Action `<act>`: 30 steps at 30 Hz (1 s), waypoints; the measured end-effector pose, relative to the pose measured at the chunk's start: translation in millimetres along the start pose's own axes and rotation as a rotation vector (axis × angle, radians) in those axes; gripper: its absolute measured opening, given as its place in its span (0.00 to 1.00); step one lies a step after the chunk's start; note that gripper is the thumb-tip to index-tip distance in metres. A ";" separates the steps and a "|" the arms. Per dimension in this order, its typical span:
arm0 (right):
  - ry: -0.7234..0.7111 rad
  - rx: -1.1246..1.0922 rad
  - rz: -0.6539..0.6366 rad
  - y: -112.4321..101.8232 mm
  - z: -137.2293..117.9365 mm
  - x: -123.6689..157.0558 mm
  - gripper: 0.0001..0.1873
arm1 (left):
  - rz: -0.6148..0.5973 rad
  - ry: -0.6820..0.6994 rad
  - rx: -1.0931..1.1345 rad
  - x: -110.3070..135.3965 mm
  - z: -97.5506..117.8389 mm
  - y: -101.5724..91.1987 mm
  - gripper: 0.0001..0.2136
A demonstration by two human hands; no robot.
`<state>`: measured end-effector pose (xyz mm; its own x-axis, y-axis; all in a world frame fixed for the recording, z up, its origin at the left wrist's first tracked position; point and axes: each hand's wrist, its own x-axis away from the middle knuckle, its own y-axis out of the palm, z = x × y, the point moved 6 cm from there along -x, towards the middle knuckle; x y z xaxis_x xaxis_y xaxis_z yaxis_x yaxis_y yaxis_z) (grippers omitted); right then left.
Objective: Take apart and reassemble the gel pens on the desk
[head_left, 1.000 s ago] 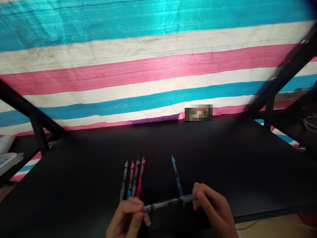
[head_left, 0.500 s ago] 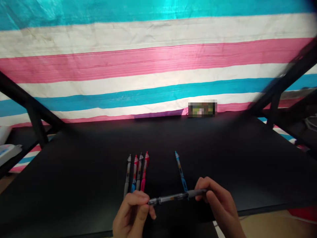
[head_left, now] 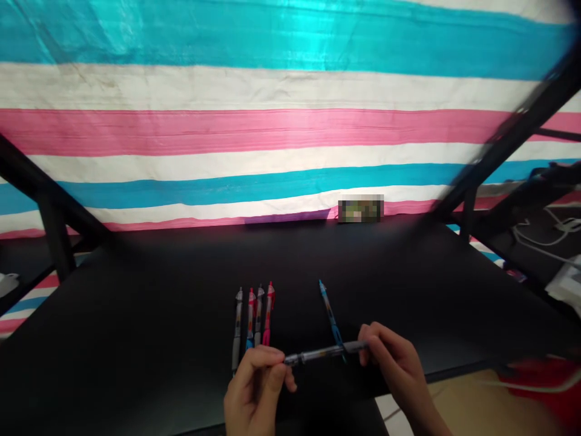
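Observation:
Between my two hands, a clear pen with a grey grip is held level above the near part of the table. My left hand pinches its clip end between thumb and fingers. The fingertips of my right hand close on the grey grip end, hiding the tip. Beyond it on the table lies a blue pen, partly crossed by the held pen. Left of that, several pens lie side by side: a grey one, a red and blue one, another grey one and a pink-red one.
A black table spreads under everything. Black frame bars slope up on both sides. A striped plastic sheet hangs behind. A blurred-out small box stands at the back edge. White cables lie at right.
The view has tilted and turned slightly to the right. Both hands still hold the same pen, now a little closer together. The pens on the table have not moved.

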<state>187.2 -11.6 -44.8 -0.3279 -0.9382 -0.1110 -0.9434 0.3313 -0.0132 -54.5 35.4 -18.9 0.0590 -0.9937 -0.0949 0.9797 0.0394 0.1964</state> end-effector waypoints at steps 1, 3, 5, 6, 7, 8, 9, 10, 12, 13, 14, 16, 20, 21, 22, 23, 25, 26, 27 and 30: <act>0.004 0.009 0.008 -1.0 0.8 -0.8 0.25 | -0.009 -0.003 -0.004 -1.1 -1.1 -0.5 0.10; 0.004 0.013 0.025 -3.3 2.3 -2.3 0.20 | -0.033 -0.007 0.000 -4.1 -3.0 -1.3 0.10; -0.007 0.008 0.041 -5.3 3.5 -3.3 0.13 | -0.074 -0.003 0.004 -7.1 -4.2 -0.7 0.10; -0.011 0.005 0.044 -5.8 4.2 -3.7 0.12 | -0.091 -0.002 0.007 -8.2 -4.5 -0.3 0.10; -0.015 0.001 0.044 -5.9 4.7 -4.1 0.12 | -0.099 -0.005 0.012 -8.9 -4.7 0.0 0.10; -0.020 -0.004 0.041 -5.6 5.0 -4.4 0.12 | -0.093 -0.012 0.022 -9.2 -4.8 -0.1 0.10; -0.026 -0.010 0.038 -5.1 5.1 -4.8 0.13 | -0.078 -0.021 0.034 -9.1 -4.7 -0.4 0.11; -0.031 -0.017 0.036 -4.5 5.0 -5.1 0.15 | -0.058 -0.031 0.048 -8.7 -4.5 -0.6 0.11; -0.037 -0.034 0.031 -3.2 4.2 -5.6 0.17 | -0.036 -0.044 0.069 -7.3 -3.8 -0.1 0.11; -0.039 -0.044 0.026 -2.4 3.6 -5.7 0.16 | -0.033 -0.047 0.075 -6.7 -3.5 0.3 0.11; -0.041 -0.055 0.019 -1.6 2.7 -5.7 0.16 | -0.034 -0.049 0.079 -6.5 -3.5 0.5 0.11; -0.047 -0.073 0.000 0.1 0.4 -5.1 0.17 | -0.035 -0.050 0.079 -7.0 -4.4 -0.7 0.11; -0.029 -0.069 0.010 0.0 -0.7 -1.8 0.18 | -0.069 -0.039 0.026 -9.5 -6.6 -3.1 0.12; -0.018 -0.066 0.028 -1.3 0.5 -0.7 0.15 | -0.072 -0.035 0.011 -9.4 -6.5 -3.2 0.12; -0.008 -0.068 0.047 -3.0 2.1 0.3 0.12 | -0.064 -0.031 -0.001 -8.8 -5.8 -3.0 0.12; -0.004 -0.079 0.057 -4.7 3.7 1.0 0.10 | -0.047 -0.028 -0.008 -7.8 -4.6 -2.8 0.12; -0.015 -0.118 0.061 -8.1 6.9 1.4 0.08 | 0.006 -0.027 -0.015 -4.9 -1.3 -2.4 0.11; -0.031 -0.141 0.051 -9.5 8.0 1.0 0.07 | 0.029 -0.025 -0.022 -3.6 0.9 -2.0 0.11; -0.055 -0.162 0.035 -10.8 8.5 0.5 0.06 | 0.048 -0.020 -0.031 -2.8 3.3 -1.9 0.10; -0.136 -0.216 0.030 -16.2 8.2 -1.0 0.06 | 0.098 0.028 -0.054 -4.9 11.0 -5.7 0.09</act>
<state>203.2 -15.3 -52.6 -0.3599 -0.9013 -0.2410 -0.9269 0.3158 0.2029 -62.5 38.9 -8.8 0.1596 -0.9816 -0.1053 0.9778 0.1425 0.1533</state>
